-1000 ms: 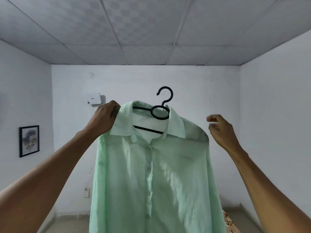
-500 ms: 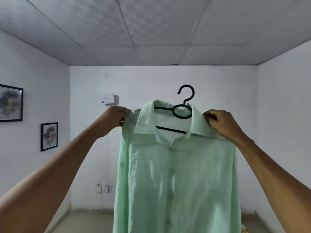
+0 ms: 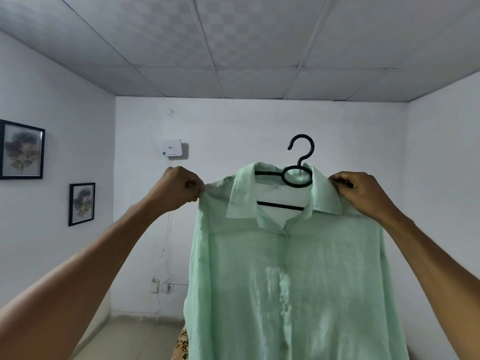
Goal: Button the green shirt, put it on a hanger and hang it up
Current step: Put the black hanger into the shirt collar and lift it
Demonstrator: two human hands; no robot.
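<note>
Two framed pictures hang on the left wall, the smaller one lower and nearer the corner. On the back wall a small white box sits above thin cables running down to sockets near the floor. The left hand is raised, fingers clenched around the shirt's shoulder seam. The green shirt hangs on a black hanger, held up in mid-air in front of the back wall, front placket closed, collar spread. The hook stands free above the collar, touching nothing. The right hand pinches the other shoulder beside the collar. A bare white wall lies to the right
</note>
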